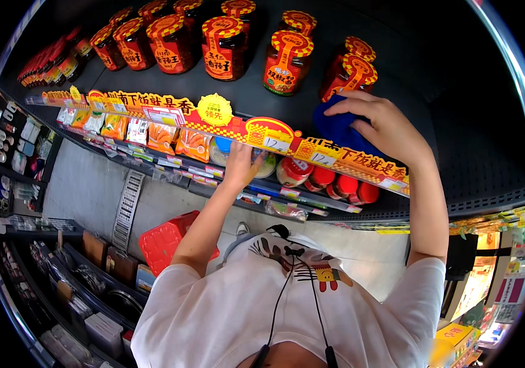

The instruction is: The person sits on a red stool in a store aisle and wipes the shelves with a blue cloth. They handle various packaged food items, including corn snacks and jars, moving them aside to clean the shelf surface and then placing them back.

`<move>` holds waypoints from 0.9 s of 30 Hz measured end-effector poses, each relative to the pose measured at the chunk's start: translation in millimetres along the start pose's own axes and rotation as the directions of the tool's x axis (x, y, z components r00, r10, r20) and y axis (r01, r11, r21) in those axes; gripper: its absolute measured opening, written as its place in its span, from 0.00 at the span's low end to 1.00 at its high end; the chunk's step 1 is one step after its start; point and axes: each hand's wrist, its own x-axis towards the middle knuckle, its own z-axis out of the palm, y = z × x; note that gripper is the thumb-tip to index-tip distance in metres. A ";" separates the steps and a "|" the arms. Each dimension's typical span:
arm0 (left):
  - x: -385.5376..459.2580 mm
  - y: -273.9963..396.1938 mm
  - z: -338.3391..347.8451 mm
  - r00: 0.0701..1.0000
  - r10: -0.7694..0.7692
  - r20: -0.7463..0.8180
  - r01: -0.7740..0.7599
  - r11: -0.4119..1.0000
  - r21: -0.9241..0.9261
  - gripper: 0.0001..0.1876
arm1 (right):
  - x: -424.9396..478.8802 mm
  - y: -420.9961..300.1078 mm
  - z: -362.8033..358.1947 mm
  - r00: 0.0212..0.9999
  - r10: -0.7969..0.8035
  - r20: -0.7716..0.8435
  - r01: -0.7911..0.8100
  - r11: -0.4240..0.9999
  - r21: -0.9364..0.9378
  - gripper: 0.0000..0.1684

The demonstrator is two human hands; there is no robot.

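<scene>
My right hand (384, 126) holds a bunched blue cloth (338, 119) against the black shelf (262, 110), just in front of the rightmost glass jars of chili sauce. The nearest jar (352, 76) there has a red label and a red-and-yellow lid. My left hand (239, 168) is at the lower side of the red and yellow price strip (189, 115) along the shelf's front edge. Its fingertips are partly hidden by the strip, and its thumb stands apart. Behind that hand, on the tier below, are clear tubs, one with a blue lid (222, 144).
More chili sauce jars (168, 43) stand in rows to the left. Food packets (193, 143) and red-lidded jars (321, 177) fill the tier below. A red plastic stool or crate (168, 241) is on the floor near my left arm. Stocked shelves (92, 294) rise behind me.
</scene>
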 end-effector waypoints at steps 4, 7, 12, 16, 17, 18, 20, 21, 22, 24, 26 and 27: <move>-1.0 -3.9 1.7 1.000 0.013 0.006 -0.013 1.000 0.004 0.23 | 25.5 -10.6 12.7 0.995 -0.054 -0.079 0.059 0.997 0.056 0.23; 0.3 -1.2 2.0 1.000 -0.012 0.015 0.013 0.999 -0.031 0.23 | 42.7 -20.3 29.5 0.992 -0.006 -0.125 0.022 0.992 0.122 0.24; -0.3 -9.0 5.2 0.998 0.061 -0.024 -0.060 0.998 0.025 0.24 | 34.3 -30.0 38.2 0.981 0.005 -0.196 -0.004 1.000 0.007 0.33; -4.8 -13.8 3.7 0.999 -0.016 0.031 0.017 1.000 -0.023 0.24 | 4.2 -66.5 20.9 0.914 -0.012 -0.405 0.019 1.000 0.013 0.28; -5.9 -14.3 1.7 0.997 -0.052 0.055 0.054 0.998 -0.041 0.24 | -5.7 -70.2 26.7 0.906 -0.067 -0.418 0.107 0.991 0.074 0.26; -8.0 -14.0 0.7 0.999 -0.035 0.029 0.036 0.999 -0.037 0.24 | -31.5 -79.7 51.5 0.982 -0.037 -0.186 0.126 0.861 0.493 0.23; -2.3 -8.9 2.5 1.000 0.027 -0.017 -0.027 0.999 -0.041 0.23 | -42.7 -85.0 88.0 1.000 -0.011 0.022 -0.002 0.856 0.516 0.24; -2.6 -9.6 2.5 1.000 0.004 -0.007 -0.005 0.998 -0.070 0.23 | -42.0 -76.6 116.3 0.993 0.108 0.043 -0.113 0.815 0.568 0.26; -2.6 -9.4 2.8 1.000 -0.014 0.004 0.015 0.994 -0.104 0.23 | -42.4 -64.7 149.0 0.971 0.229 0.070 -0.223 0.758 0.612 0.28; -2.1 -11.0 2.6 0.999 -0.038 0.038 0.042 0.992 -0.120 0.22 | -30.8 -30.2 206.6 0.901 0.423 -0.094 -0.244 0.675 0.696 0.31; -1.3 -13.1 2.0 1.000 0.022 -0.009 -0.022 0.995 -0.097 0.20 | -11.1 1.2 238.7 0.887 0.441 -0.134 -0.313 0.789 0.529 0.34; -2.1 -16.1 1.5 0.998 0.049 -0.033 -0.052 0.995 -0.080 0.19 | 0.3 8.8 246.8 0.890 0.440 -0.119 -0.328 0.800 0.502 0.34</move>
